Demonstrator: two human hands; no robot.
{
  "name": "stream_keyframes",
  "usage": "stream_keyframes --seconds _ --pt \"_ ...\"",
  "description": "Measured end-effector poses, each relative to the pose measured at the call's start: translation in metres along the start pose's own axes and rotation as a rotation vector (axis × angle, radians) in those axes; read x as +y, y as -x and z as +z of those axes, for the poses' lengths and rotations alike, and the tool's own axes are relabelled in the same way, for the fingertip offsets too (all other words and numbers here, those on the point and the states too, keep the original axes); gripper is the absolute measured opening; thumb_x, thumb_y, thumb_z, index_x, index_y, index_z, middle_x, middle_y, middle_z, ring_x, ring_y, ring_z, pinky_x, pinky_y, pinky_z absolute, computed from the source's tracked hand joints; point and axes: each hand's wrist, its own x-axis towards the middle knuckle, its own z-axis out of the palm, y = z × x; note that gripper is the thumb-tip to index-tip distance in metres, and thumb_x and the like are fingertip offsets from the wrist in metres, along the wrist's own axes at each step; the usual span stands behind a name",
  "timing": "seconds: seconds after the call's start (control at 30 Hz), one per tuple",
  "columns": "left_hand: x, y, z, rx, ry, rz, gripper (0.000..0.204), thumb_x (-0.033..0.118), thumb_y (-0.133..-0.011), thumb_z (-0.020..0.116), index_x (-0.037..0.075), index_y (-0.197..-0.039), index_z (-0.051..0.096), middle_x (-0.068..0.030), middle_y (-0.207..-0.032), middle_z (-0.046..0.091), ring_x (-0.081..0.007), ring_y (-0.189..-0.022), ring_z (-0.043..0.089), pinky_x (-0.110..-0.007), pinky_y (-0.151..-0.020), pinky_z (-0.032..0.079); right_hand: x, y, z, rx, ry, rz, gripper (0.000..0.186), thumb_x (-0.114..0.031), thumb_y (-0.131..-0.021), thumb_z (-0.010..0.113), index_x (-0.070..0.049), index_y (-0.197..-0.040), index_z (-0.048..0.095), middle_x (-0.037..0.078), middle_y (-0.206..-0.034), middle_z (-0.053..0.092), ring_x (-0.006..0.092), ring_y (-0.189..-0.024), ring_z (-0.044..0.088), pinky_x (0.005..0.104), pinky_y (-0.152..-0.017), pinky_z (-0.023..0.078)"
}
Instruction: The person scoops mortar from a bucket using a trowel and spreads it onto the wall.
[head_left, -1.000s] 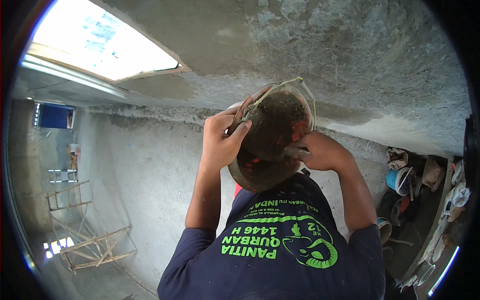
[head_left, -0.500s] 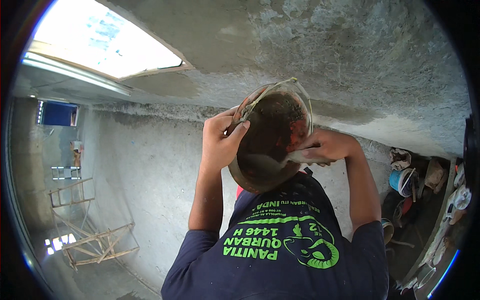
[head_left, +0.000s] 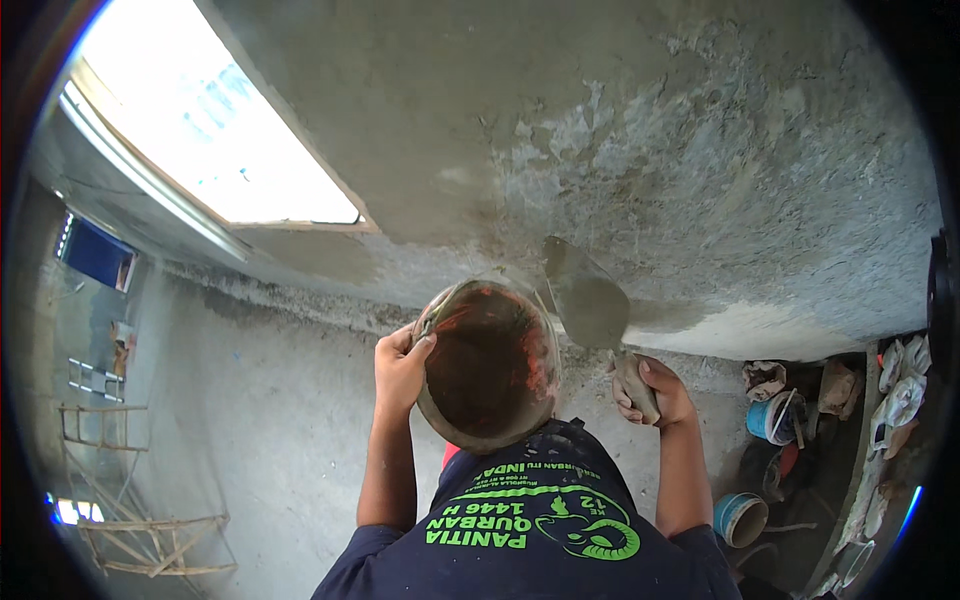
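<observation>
My left hand (head_left: 402,372) pinched the bucket (head_left: 478,438) by its rim, my right hand (head_left: 668,392) clenched the trowel (head_left: 588,302); the wall (head_left: 720,190) looked partly smooth, rough patches left.

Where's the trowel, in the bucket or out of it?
Out. The right hand holds the trowel by its handle, its blade showing beside the bucket.

We can't see where the fingers of the left grip (head_left: 400,374) end — they're tucked behind the bucket (head_left: 537,372). Its underside is hidden from us too, and the right grip (head_left: 664,392) covers part of the trowel (head_left: 590,303) handle. The dark shirt (head_left: 545,575) runs off the bottom edge, the window (head_left: 215,130) view is blown-out white, and that brownish shape (head_left: 121,352) far left — too small for us to tell.
</observation>
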Motion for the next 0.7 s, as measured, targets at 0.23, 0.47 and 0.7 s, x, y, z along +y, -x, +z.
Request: stream_keyframes --seconds 0.23,0.47,0.7 --pt "0.007 -0.016 -0.028 -0.027 -0.039 -0.008 0.024 0.004 -0.099 0.064 -0.009 -0.116 0.075 0.0029 -0.098 0.072 -0.0059 -0.088 0.061 -0.024 -0.081 0.049 0.004 -0.050 0.056 0.189 0.367 -0.335 0.054 -0.031 -0.103 0.073 0.003 -0.142 0.056 0.009 -0.086 0.065 0.0199 -0.066 0.065 0.0357 -0.057 0.052" --pt "0.006 -0.019 -0.067 0.010 -0.020 0.066 0.027 0.003 -0.096 0.063 -0.009 -0.117 0.075 0.0023 -0.100 0.071 -0.0067 -0.091 0.061 -0.024 -0.086 0.049 -0.026 -0.122 0.056 0.695 1.496 -1.236 0.044 -0.016 -0.096 0.072 -0.005 -0.138 0.066 0.013 -0.099 0.071 0.0265 -0.072 0.072 0.0358 -0.062 0.057" --pt "-0.003 -0.008 -0.108 0.064 -0.021 0.041 0.028 0.002 -0.098 0.062 -0.011 -0.119 0.074 -0.0036 -0.105 0.076 -0.0097 -0.093 0.066 -0.026 -0.085 0.054 -0.062 -0.161 0.007 0.973 1.764 -1.299 0.050 -0.012 -0.092 0.075 -0.008 -0.141 0.065 0.013 -0.105 0.072 0.0333 -0.078 0.073 0.0422 -0.063 0.060"
